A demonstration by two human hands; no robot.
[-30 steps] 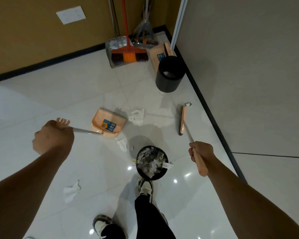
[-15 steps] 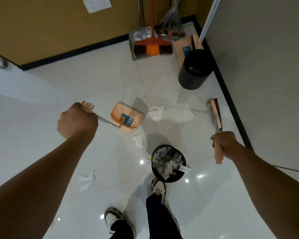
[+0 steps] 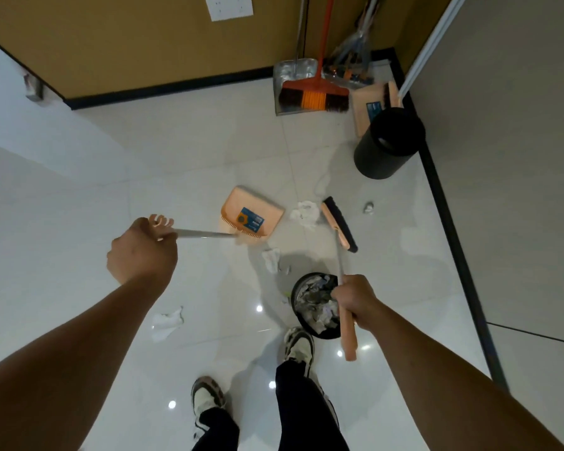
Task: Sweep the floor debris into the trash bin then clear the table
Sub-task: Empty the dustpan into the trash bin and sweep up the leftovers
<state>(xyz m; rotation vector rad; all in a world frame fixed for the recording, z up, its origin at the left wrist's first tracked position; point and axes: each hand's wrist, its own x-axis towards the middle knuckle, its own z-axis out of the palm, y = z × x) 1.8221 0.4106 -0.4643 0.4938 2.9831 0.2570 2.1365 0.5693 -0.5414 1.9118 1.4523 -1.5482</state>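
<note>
— Debris first: where does it lie on the floor [image 3: 79, 255]?

— Furthest left, one crumpled white tissue [image 3: 167, 322] sits on the pale tiles, just below the left forearm. More scraps come further right.

— And the left hand [image 3: 142, 250]?

— Its fingers are curled tight around the peach grip at the top of a metal handle. That handle runs right and down to the peach dustpan [image 3: 251, 213], which rests on the tiles with a blue label on it.

— What is beside the pan?

— A small white scrap [image 3: 271, 259] lies just below its near edge. A larger wad of white paper [image 3: 305, 212] lies between the pan and the brush head [image 3: 339, 224], close to both; I cannot tell whether the bristles touch it.

— Who holds the brush?

— The right hand [image 3: 355, 302] is clamped around the broom's shaft where the metal meets the peach grip, and the grip's end sticks out below the fist. The hand hangs over the rim of a black trash bin [image 3: 302, 315] packed with crumpled paper.

— Where is that bin?

— Right in front of the person's forward shoe [image 3: 298, 346].

— Anything further right?

— A tiny grey ball of litter [image 3: 368, 207] lies apart from the brush, toward the dark baseboard. Behind, a second black bin [image 3: 388, 144] stands by the wall, and an orange broom [image 3: 315, 97] leans in a metal dustpan [image 3: 290, 76] in the corner.
</note>
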